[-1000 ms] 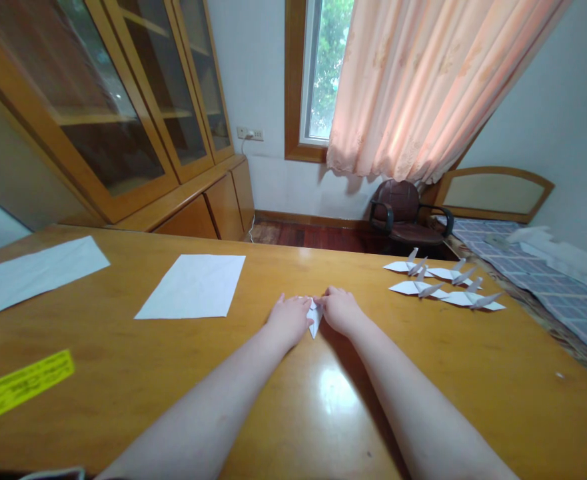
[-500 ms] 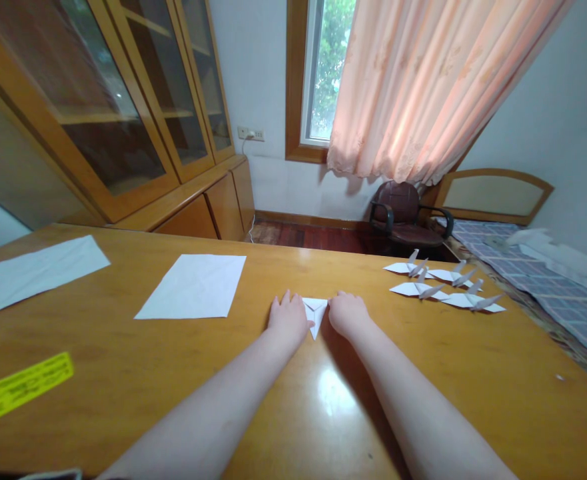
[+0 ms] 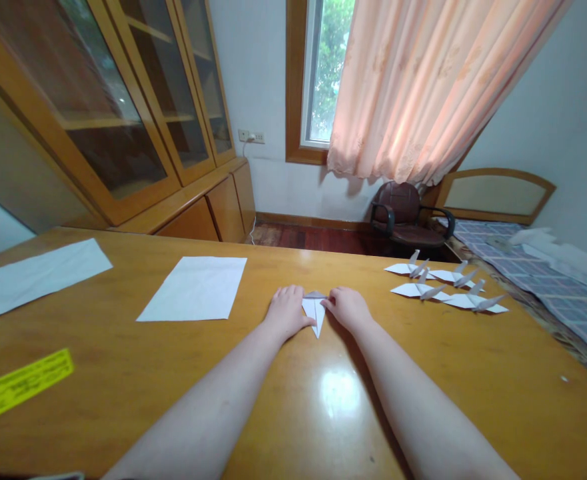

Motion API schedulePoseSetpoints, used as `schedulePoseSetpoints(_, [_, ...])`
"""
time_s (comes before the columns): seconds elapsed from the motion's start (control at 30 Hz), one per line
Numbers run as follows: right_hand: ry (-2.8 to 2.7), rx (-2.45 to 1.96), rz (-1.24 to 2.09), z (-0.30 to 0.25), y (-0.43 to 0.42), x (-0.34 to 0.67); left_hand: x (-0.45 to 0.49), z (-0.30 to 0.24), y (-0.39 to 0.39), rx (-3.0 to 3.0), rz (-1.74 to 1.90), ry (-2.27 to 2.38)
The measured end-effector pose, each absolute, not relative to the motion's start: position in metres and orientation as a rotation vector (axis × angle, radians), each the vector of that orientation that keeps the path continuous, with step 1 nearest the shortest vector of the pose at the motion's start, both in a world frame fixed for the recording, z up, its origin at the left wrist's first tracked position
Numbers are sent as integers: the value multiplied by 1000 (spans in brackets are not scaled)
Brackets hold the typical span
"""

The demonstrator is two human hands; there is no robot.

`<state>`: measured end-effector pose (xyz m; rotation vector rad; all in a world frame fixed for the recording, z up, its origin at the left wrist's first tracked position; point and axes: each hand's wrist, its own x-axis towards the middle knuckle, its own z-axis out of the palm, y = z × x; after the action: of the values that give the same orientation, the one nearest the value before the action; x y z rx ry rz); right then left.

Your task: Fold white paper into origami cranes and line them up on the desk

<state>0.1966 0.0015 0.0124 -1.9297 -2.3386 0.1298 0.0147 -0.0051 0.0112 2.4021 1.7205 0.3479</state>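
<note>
A folded white paper (image 3: 314, 313) lies on the wooden desk (image 3: 123, 393), its point toward the person. The left hand (image 3: 287, 313) and right hand (image 3: 347, 310) flank it, fingers together, their tips touching its sides, seemingly to steady the folds. Right of the paper sit four paper cranes (image 3: 416, 288); left of it, a flat white sheet (image 3: 193, 289).

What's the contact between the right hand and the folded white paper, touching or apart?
Touching: in the head view, the right hand has its fingertips against the folded white paper's right edge.
</note>
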Motion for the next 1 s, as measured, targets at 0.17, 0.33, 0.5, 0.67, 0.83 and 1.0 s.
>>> schedulePoseSetpoints(0.17, [-2309, -1745, 186, 1, 6, 199, 13, 9, -1, 2436, 396, 1546])
schedulePoseSetpoints(0.33, [-2323, -1580, 237, -4, 9, 201, 9, -1, 5, 2465, 350, 1445])
schedulePoseSetpoints(0.5, [-2406, -1709, 326, -4, 6, 200, 9, -12, 6, 2437, 188, 1439])
schedulePoseSetpoints(0.67, [-2447, -1823, 458, -8, 2, 195, 8, -14, 8, 2436, 169, 1473])
schedulePoseSetpoints(0.83, [-2419, -1840, 439, -9, 4, 193, 7, -14, 8, 2422, 191, 1503])
schedulePoseSetpoints(1.0, [-2404, -1804, 424, -8, 4, 194, 9, -13, 10, 2436, 323, 1453])
